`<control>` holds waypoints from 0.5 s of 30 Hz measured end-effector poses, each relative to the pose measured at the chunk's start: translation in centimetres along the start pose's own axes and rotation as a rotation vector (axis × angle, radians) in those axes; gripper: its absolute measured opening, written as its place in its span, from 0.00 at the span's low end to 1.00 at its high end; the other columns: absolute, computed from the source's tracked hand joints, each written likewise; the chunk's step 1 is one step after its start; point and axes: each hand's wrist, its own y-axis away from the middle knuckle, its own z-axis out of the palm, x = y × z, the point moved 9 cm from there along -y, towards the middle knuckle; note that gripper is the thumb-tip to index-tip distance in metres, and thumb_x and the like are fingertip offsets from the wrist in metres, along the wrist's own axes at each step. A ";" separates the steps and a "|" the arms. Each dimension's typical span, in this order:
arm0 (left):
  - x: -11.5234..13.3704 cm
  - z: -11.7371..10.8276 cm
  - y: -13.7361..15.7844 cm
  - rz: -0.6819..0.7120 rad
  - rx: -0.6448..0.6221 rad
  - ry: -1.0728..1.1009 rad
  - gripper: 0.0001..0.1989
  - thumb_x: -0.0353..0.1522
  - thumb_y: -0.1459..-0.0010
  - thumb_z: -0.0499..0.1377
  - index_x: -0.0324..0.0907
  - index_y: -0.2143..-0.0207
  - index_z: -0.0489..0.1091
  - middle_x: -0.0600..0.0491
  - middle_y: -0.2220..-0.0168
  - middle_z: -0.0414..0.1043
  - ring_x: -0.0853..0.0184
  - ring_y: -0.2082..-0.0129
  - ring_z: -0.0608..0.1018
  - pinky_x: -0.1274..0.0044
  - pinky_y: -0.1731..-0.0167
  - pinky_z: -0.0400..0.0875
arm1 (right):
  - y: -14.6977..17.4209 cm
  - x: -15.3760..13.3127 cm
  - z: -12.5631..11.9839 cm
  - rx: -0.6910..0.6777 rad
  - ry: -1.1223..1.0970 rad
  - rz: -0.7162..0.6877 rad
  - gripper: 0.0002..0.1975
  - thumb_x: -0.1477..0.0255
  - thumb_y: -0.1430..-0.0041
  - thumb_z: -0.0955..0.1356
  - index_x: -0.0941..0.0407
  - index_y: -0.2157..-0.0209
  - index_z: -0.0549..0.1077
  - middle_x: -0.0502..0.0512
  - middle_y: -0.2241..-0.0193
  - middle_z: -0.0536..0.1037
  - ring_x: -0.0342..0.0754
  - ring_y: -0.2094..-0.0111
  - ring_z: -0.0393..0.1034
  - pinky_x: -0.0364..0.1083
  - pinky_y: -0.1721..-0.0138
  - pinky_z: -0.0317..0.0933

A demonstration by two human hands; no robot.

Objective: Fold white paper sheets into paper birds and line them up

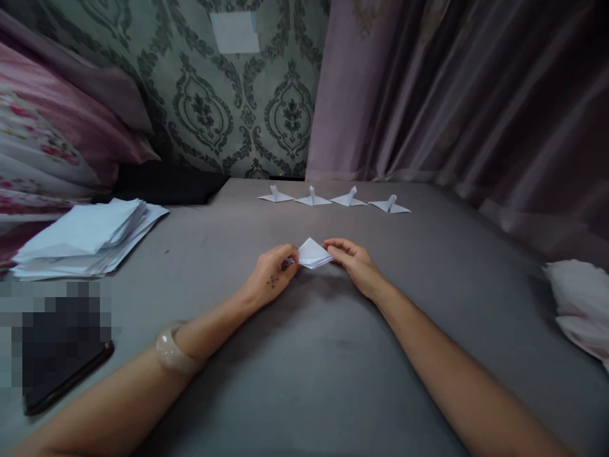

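Between the left hand (273, 271) and the right hand (354, 264), each pinching a side corner over the grey surface (304, 362), a folded paper (311, 252) seems only partly shaped (a layered diamond), while four winged paper figures (312, 198) beyond look finished and a paper stack (78, 235) lies seemingly unfolded.

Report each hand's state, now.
Left hand: closed, holding the left corner of the white diamond-shaped folded paper.
Right hand: closed, holding the paper's right corner.

folded paper (310, 252): centre | four paper figures (313, 200): behind it | paper stack (78, 235): left | wall (245, 114): behind figures
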 end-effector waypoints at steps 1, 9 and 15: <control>-0.1 -0.1 0.0 0.008 0.007 0.002 0.04 0.26 0.45 0.54 0.42 0.68 0.66 0.52 0.63 0.73 0.69 0.66 0.73 0.78 0.65 0.66 | 0.1 0.0 0.1 -0.011 -0.009 0.004 0.16 0.62 0.52 0.72 0.55 0.62 0.75 0.54 0.61 0.79 0.45 0.61 0.71 0.47 0.56 0.62; -1.0 -0.1 -0.1 -0.115 0.046 0.233 0.13 0.25 0.51 0.56 0.41 0.61 0.71 0.51 0.63 0.75 0.67 0.65 0.75 0.76 0.62 0.67 | 0.2 0.6 1.7 -0.151 -0.040 -0.022 0.21 0.72 0.59 0.75 0.54 0.59 0.71 0.53 0.64 0.78 0.45 0.63 0.73 0.48 0.58 0.66; -2.7 1.1 0.1 -0.479 0.060 0.814 0.13 0.28 0.54 0.62 0.37 0.62 0.72 0.53 0.68 0.74 0.71 0.70 0.74 0.80 0.67 0.67 | 0.9 -1.0 3.6 -0.152 0.000 -0.204 0.23 0.74 0.57 0.74 0.54 0.57 0.67 0.53 0.60 0.77 0.47 0.59 0.73 0.50 0.53 0.65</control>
